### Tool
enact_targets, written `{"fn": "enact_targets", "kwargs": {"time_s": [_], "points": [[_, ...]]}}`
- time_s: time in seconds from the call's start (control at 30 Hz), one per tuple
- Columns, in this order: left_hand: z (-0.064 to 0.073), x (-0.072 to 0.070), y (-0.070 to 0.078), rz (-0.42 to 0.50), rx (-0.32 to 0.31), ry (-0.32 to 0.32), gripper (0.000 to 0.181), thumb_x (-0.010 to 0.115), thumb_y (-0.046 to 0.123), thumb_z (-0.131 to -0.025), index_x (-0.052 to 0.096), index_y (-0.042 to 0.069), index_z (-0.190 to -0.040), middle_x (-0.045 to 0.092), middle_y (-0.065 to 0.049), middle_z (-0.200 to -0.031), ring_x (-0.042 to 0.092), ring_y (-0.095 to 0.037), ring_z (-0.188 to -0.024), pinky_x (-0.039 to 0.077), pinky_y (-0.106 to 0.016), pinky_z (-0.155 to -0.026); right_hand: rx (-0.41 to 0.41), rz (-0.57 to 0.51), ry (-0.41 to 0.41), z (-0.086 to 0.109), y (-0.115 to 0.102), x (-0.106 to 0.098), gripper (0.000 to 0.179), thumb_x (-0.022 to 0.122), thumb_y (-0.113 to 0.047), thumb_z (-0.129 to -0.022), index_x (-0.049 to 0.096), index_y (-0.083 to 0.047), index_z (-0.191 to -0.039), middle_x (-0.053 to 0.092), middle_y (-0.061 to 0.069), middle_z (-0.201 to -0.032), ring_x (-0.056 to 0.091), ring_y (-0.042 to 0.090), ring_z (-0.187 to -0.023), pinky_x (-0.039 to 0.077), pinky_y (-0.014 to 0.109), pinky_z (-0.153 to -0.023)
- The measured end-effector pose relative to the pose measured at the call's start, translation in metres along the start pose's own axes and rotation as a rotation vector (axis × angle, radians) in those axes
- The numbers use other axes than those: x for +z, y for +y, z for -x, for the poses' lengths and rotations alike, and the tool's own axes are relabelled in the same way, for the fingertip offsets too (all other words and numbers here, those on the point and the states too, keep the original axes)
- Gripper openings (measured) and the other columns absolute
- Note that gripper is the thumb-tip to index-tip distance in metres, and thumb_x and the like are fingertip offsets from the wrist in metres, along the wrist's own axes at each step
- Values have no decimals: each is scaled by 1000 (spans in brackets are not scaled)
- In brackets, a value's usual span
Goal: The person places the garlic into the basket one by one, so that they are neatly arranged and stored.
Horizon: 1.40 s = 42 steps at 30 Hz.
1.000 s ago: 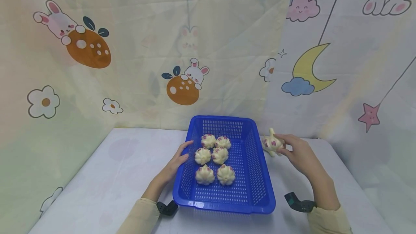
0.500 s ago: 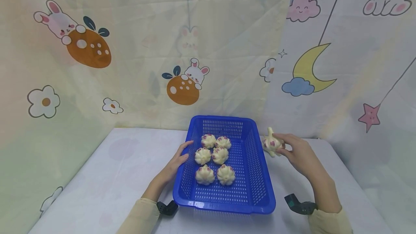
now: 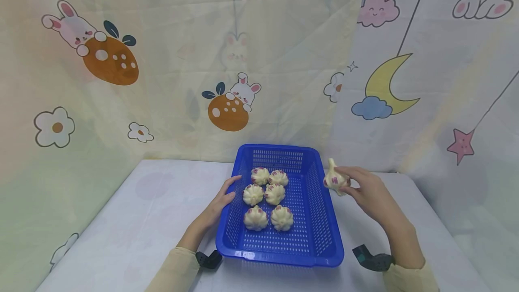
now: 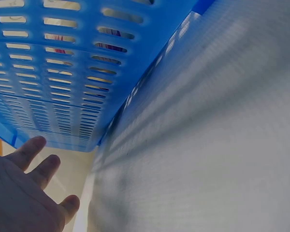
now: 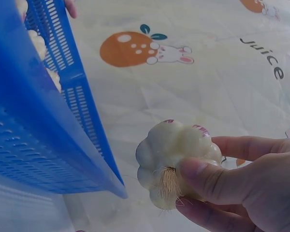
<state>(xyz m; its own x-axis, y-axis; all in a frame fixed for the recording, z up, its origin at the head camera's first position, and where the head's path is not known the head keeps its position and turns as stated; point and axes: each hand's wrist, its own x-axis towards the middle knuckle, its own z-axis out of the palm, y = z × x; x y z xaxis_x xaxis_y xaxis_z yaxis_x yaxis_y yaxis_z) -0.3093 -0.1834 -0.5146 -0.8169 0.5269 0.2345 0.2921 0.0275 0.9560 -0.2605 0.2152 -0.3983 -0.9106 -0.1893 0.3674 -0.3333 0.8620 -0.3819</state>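
My right hand [image 3: 371, 193] pinches a garlic bulb [image 3: 334, 181], cream with purple streaks, just outside the right rim of a blue plastic basket [image 3: 330, 224]. In the head view its stalk points up. The right wrist view shows the bulb's tuft of dry roots [image 5: 169, 182], with the thumb [image 5: 212, 181] pressed beside it. My left hand [image 3: 216, 204] rests at the basket's left rim, fingertips on the edge. The left wrist view shows several of its fingers [image 4: 44, 170] fairly straight, apart from the slotted wall. Inside the basket, several garlic bulbs [image 3: 275, 194] lie toward the left, roughly in pairs.
The basket stands on a white-covered table [image 3: 162, 211]. A printed cloth [image 3: 170, 102] with cartoon rabbits and flowers hangs behind the table and along its sides. Dark camera mounts [image 3: 373, 259] sit on both wrists.
My right hand has shifted slightly left with the garlic bulb, bringing it over the basket's right rim in the head view. The left hand, the basket and the bulbs inside have stayed put.
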Motion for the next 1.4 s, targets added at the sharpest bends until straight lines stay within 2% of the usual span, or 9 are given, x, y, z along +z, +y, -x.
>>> {"fn": "enact_targets", "kwargs": {"time_s": [0.23, 0.63, 1.07, 1.4], "points": [[1, 0, 1, 23, 1, -5, 55, 28, 24, -99, 12, 20, -151, 7, -25, -156, 15, -47, -142, 23, -59, -109, 1, -5, -20, 1, -7, -1, 52, 72, -8, -82, 55, -11, -131, 58, 15, -128, 57, 38, -114, 53, 48, -80], [0, 0, 1, 27, 12, -1, 54, 29, 23, -99, 13, 19, -151, 8, -25, -155, 16, -47, -141, 25, -53, -109, -51, -12, -12, 4, -16, -2, 54, 73, -7, -80, 56, -13, -131, 58, 13, -127, 59, 35, -112, 55, 44, -78], [1, 0, 0, 20, 1, -4, 55, 28, 23, -99, 12, 19, -151, 6, -24, -156, 14, -47, -142, 21, -61, -110, -98, -19, -25, 7, -27, 2, 52, 73, -6, -80, 58, -15, -129, 58, 11, -129, 59, 33, -114, 56, 39, -76], [2, 1, 1, 32, 8, -7, 54, 28, 22, -100, 13, 20, -151, 7, -24, -156, 15, -47, -142, 22, -61, -109, -138, -15, -48, 8, -34, 5, 51, 73, -9, -81, 59, -16, -129, 56, 11, -133, 57, 34, -117, 56, 37, -77]]}}
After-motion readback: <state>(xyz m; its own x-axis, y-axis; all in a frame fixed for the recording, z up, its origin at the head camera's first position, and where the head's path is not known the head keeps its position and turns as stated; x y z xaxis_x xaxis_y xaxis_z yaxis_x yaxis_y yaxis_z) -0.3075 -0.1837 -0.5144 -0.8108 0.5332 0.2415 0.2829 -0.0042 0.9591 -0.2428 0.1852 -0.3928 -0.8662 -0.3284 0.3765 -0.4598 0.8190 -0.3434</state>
